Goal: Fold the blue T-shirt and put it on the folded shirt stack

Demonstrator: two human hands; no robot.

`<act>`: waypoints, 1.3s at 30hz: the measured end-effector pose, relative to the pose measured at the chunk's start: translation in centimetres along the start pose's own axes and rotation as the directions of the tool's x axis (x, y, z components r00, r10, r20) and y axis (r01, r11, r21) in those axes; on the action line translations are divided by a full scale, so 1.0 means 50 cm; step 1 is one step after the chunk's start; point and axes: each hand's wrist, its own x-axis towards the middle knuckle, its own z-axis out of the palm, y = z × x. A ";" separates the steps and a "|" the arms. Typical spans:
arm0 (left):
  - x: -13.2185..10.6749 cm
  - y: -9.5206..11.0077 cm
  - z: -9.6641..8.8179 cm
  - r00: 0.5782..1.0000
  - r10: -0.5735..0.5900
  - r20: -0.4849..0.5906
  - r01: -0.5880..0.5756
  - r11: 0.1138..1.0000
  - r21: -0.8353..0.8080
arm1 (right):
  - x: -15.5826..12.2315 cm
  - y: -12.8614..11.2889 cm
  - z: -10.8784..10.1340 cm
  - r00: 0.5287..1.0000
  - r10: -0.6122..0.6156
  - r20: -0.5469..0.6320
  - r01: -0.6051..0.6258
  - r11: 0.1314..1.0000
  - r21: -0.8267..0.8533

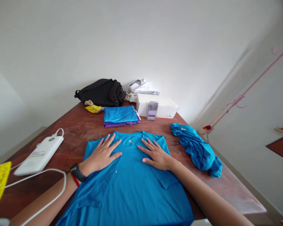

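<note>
- left hand point(101, 155) is pressing flat on the blue T-shirt point(132, 191) by the collar, fingers point(109, 142) spread wide, nothing gripped
- right hand point(157, 153) is doing the same on the other side, fingers point(151, 146) fanned out, prob pinning the cloth smooth
- shirt is lying front-up on the wood table point(85, 128), right side looks folded in
- watch band point(77, 172) is sitting on left wrist, power bank point(40, 155) and cable point(47, 169) lying just beside that arm
- crumpled blue shirt point(195, 147) is sitting off to the right, prob kept out of the way
- further back, folded shirts point(120, 114), white box point(155, 105) and black backpack point(100, 92) are sitting by the wall
</note>
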 end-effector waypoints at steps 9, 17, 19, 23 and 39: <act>0.008 -0.002 0.003 0.998 -0.038 0.058 0.035 0.998 0.051 | -0.002 0.003 -0.001 1.000 0.001 -0.004 -0.001 0.999 0.042; 0.007 0.009 -0.018 0.980 -0.177 0.088 0.171 0.982 0.077 | -0.003 0.000 -0.007 1.000 0.001 0.021 -0.002 0.999 0.038; 0.006 0.007 -0.024 0.965 -0.252 0.071 0.244 0.964 0.104 | -0.002 -0.001 -0.010 0.999 0.002 0.044 -0.003 0.999 0.033; 0.006 -0.006 -0.026 0.945 -0.321 0.067 0.310 0.941 0.138 | -0.001 -0.004 -0.014 0.997 0.023 0.069 -0.025 0.999 0.021; 0.009 -0.012 -0.020 0.927 -0.353 0.124 0.333 0.930 0.159 | -0.003 -0.007 -0.014 0.997 0.037 0.071 -0.038 0.999 0.016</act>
